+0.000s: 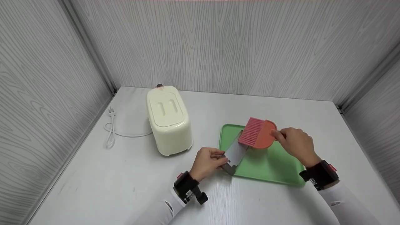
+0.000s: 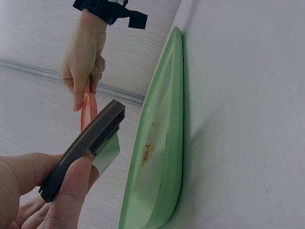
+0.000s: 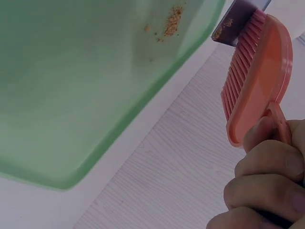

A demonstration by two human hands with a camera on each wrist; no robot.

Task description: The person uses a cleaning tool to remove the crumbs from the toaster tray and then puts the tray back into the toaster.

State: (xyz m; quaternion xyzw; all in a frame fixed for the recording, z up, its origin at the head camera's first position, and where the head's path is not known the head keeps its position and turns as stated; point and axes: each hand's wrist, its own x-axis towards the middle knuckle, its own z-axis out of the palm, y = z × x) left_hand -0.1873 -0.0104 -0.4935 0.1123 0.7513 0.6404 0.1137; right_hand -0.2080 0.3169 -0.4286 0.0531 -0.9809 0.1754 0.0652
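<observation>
My left hand (image 1: 208,162) pinches the dark grey end of a toaster's metal crumb tray (image 1: 236,153) between thumb and fingers. The crumb tray is tilted above the left part of a green tray (image 1: 272,170). In my right hand (image 1: 297,144) I grip the handle of an orange brush (image 1: 265,135) with pink bristles. Its bristles lie against the far end of the crumb tray. Brown crumbs (image 3: 172,21) are scattered on the green tray, and a few cling to the metal plate in the right wrist view.
A cream toaster (image 1: 173,137) with a lid on top stands left of the green tray. Its white cord and plug (image 1: 111,120) lie on the white table (image 1: 125,187) further left. Grey wood-grain walls (image 1: 218,47) enclose the table at the back and sides.
</observation>
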